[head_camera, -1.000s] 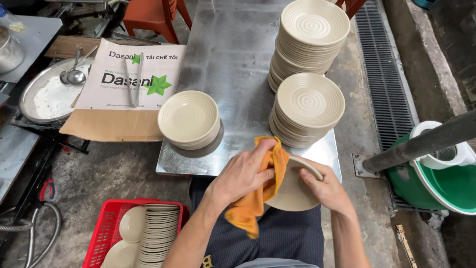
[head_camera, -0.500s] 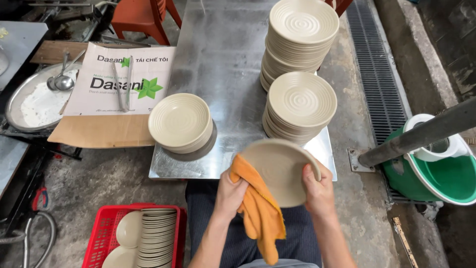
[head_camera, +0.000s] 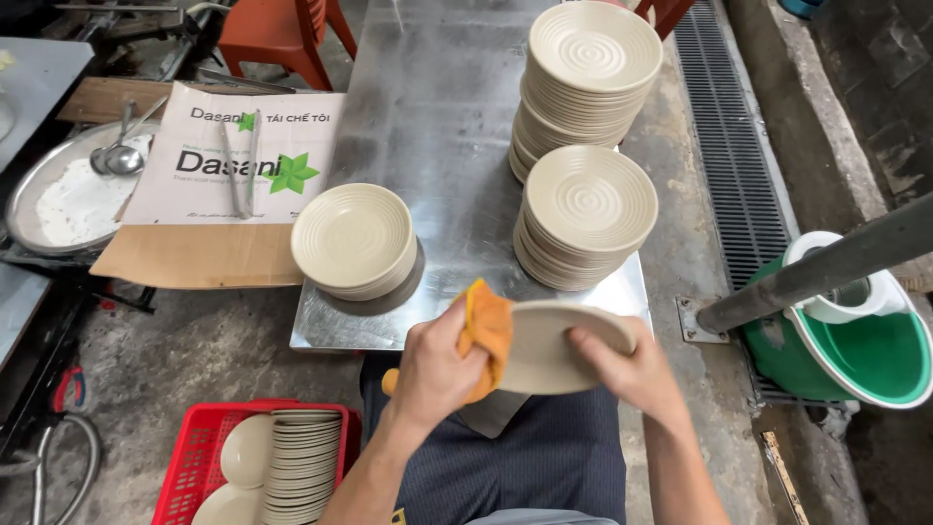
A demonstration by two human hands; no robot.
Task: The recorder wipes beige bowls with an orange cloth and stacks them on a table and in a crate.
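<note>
Currently the left hand (head_camera: 432,374) presses an orange cloth (head_camera: 489,331) against a beige plate (head_camera: 559,350), its grip closed around the cloth, while the right hand (head_camera: 627,369) pinches the plate's rim at the 3 o'clock side; the plate is held tilted, nearly edge-on, above the lap, just off the near edge of the steel tabletop (head_camera: 437,107). As a judgement of progress: wiped stock appears to stand on the tabletop, namely two tall plate stacks, one at 12 o'clock (head_camera: 593,49) and one just nearer (head_camera: 588,199), plus a short stack of bowls (head_camera: 352,238) at 10 o'clock. Remaining stock stands on edge in the red crate (head_camera: 190,457) at 8 o'clock on the floor, so a good share of the work is still open. A flattened cardboard box (head_camera: 209,194) and a green bucket (head_camera: 855,350) lie to either side. Compared with half a second ago, the plate has turned from face-up to nearly edge-on, and the cloth has shifted from hanging below the rim to bunched on top of it.
</note>
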